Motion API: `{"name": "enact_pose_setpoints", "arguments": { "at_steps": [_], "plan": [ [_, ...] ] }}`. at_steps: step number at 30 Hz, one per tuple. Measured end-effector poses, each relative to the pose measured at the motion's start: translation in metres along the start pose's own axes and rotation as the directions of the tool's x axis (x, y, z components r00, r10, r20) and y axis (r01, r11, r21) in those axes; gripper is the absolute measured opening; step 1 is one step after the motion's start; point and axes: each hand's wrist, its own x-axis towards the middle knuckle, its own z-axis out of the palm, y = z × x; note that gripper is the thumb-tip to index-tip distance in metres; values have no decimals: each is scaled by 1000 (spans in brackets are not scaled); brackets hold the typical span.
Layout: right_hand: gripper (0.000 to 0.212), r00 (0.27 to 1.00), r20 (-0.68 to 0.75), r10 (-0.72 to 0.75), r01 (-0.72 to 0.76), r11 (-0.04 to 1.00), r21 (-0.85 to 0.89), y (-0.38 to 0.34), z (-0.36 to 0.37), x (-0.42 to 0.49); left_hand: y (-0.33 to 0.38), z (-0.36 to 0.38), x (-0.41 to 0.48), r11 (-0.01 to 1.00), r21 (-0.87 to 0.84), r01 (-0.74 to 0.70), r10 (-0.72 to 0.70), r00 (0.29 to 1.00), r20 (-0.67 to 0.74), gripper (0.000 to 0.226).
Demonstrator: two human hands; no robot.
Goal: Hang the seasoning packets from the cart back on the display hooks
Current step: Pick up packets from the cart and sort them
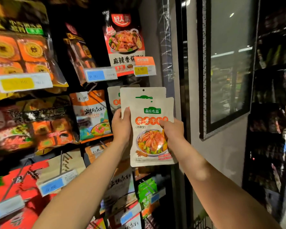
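Observation:
I hold two beige seasoning packets with a green logo and a shrimp-dish picture up against the display. The front packet (151, 142) is lower; my right hand (172, 131) grips its right edge. The back packet (139, 95) sits higher with its hang hole at the top, and my left hand (121, 124) holds its left edge, thumb on the front. Behind them another packet of the same kind (113, 100) hangs on the rack. The hook itself is hidden behind the packets.
Red spicy-pot packets (124, 42) hang above with an orange price tag (144, 66). Orange and red packets (91, 114) fill the hooks to the left and below. A grey pillar (177, 63) and a dark framed window (228, 63) stand to the right.

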Motion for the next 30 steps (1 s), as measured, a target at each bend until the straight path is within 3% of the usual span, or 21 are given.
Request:
{"name": "enact_pose_setpoints", "arguments": {
  "at_steps": [5,9,13,21,30],
  "plan": [
    [13,1000,-7,-19,19,1000,11,-11,11,11,4,5,29,1000,4,-15,15,1000,27,43],
    [12,1000,-13,-15,15,999,35,-19,16,18,20,11,36,998,52,-30,30,1000,8,40],
    [8,1000,-17,-12,13,998,56,-23,20,26,14,16,59,997,77,1,1,1000,-26,65],
    [9,1000,14,20,-21,997,73,-33,29,43,28,27,71,992,-77,95,-102,989,-104,31],
    [9,998,17,68,-68,996,50,-30,34,58,14,32,85,983,-125,136,-153,978,-142,26]
  ]
}}
